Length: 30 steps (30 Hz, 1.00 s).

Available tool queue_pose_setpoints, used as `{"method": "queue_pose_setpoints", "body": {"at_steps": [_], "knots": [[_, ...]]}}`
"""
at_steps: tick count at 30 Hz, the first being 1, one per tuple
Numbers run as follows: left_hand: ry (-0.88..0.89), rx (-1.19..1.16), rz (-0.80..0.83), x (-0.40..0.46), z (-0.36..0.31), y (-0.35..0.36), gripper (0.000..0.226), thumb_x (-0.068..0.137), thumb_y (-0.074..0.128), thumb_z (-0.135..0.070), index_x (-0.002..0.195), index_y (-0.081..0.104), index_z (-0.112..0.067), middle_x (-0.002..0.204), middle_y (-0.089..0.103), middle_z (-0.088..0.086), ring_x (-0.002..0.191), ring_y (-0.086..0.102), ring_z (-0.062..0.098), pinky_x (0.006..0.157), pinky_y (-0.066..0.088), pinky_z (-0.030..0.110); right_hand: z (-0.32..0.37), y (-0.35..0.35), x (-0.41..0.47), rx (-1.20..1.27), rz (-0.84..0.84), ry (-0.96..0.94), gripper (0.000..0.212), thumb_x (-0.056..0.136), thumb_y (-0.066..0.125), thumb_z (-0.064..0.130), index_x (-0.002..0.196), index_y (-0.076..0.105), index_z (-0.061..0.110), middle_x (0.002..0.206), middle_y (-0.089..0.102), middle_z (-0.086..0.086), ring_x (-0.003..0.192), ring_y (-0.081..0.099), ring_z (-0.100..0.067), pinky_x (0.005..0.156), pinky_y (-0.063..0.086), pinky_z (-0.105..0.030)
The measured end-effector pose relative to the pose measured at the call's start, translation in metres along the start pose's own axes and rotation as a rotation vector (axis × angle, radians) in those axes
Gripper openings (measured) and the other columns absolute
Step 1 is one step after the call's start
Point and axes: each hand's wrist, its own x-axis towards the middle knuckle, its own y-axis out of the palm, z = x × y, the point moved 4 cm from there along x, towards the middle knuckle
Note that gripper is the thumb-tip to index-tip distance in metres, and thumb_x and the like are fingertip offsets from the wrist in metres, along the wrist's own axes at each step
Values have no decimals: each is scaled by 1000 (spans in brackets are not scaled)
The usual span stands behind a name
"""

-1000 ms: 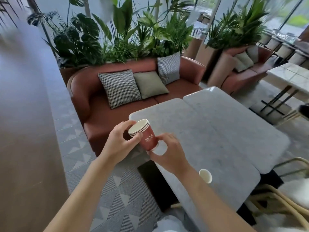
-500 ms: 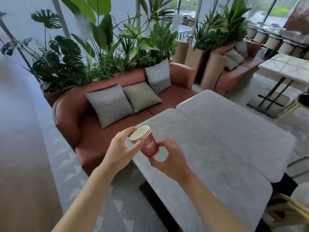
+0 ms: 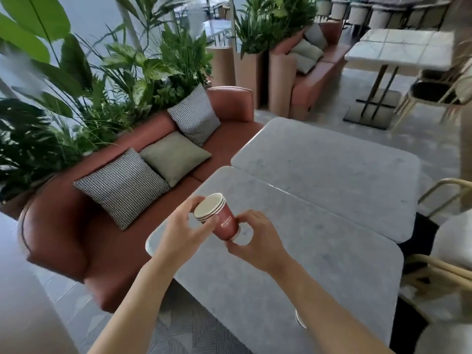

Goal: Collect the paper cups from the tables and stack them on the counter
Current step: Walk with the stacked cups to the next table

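Sofa point(image 3: 143, 231): terracotta, left of the tables, carrying two houndstooth cushions and one sage cushion point(image 3: 175, 156), with plants behind it.
Tables: two grey marble tables point(image 3: 319, 264) pushed edge to edge.
Left hand point(image 3: 181, 232): fingers and thumb curled round the rim end of the cups.
Right hand point(image 3: 258, 241): fingertips pinching the base end.
Stack of red paper cups point(image 3: 221, 217): nested, tilted, held above the near table's left end.
Single cup point(image 3: 299, 318): on the near table, mostly hidden behind the right forearm.
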Motion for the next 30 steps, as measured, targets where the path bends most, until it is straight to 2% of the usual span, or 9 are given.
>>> {"method": "queue_pose_setpoints", "body": {"at_steps": [4, 6, 12, 16, 21, 24, 27, 29, 30], "knots": [[28, 5, 87, 26, -9, 29, 37, 93, 80, -29, 123, 62, -42, 121, 68, -21, 116, 60, -5, 89, 42, 7, -22, -21, 1, -14, -46, 60, 41, 68, 87, 35, 104, 72, 22, 103, 70, 13, 98, 61, -8, 94, 48, -31], [49, -9, 123, 41, -13, 43, 38, 91, 81, -33, 125, 64, -33, 120, 70, -18, 116, 63, -1, 90, 43, 7, -31, -31, 3, -31, -81, 95, 42, 68, 89, 32, 105, 73, 21, 103, 70, 12, 98, 61, -8, 95, 48, -30], [116, -85, 244, 81, -21, 81, 60, 74, 76, -52, 128, 63, -30, 119, 69, -21, 116, 64, 2, 98, 50, 27, -51, -58, 4, -102, -189, 216, 46, 72, 84, 39, 113, 72, 24, 109, 68, 14, 105, 60, -7, 100, 47, -31], [195, -112, 376, 108, -25, 103, 75, 67, 73, -62, 133, 64, -27, 126, 68, -11, 118, 64, 10, 103, 53, 38, -59, -70, 0, -159, -305, 303, 47, 74, 83, 36, 118, 71, 26, 112, 68, 14, 107, 59, -5, 99, 47, -28], [224, -154, 498, 131, -23, 134, 74, 60, 77, -61, 126, 63, -32, 123, 68, -13, 115, 64, 8, 99, 50, 29, -80, -75, -31, -189, -369, 523, 64, 79, 84, 36, 139, 63, 25, 141, 60, 12, 132, 53, -9, 116, 41, -34], [246, -172, 583, 136, -15, 159, 72, 56, 77, -58, 121, 62, -31, 119, 67, -10, 110, 62, 6, 91, 46, 20, -97, -74, -68, -200, -412, 702, 69, 78, 88, 34, 141, 62, 19, 143, 59, 7, 133, 55, -14, 117, 41, -40], [247, -137, 666, 128, 7, 182, 72, 55, 77, -57, 121, 61, -32, 117, 64, -13, 108, 61, 4, 90, 46, 19, -107, -61, -110, -166, -454, 874, 74, 73, 92, 31, 139, 63, 14, 139, 60, 3, 131, 57, -21, 115, 41, -43], [258, -57, 727, 118, 26, 195, 71, 58, 86, -52, 121, 59, -33, 117, 60, -17, 108, 59, 3, 84, 41, 12, -113, -48, -136, -148, -449, 976, 76, 73, 93, 30, 140, 62, 12, 142, 58, -1, 136, 53, -24, 118, 38, -41], [256, -20, 755, 112, 38, 202, 72, 62, 92, -45, 124, 58, -31, 119, 58, -16, 110, 59, 7, 83, 41, 14, -116, -40, -147, -147, -434, 1022, 76, 75, 93, 27, 142, 60, 11, 146, 56, -5, 139, 51, -25, 119, 36, -41]]}}
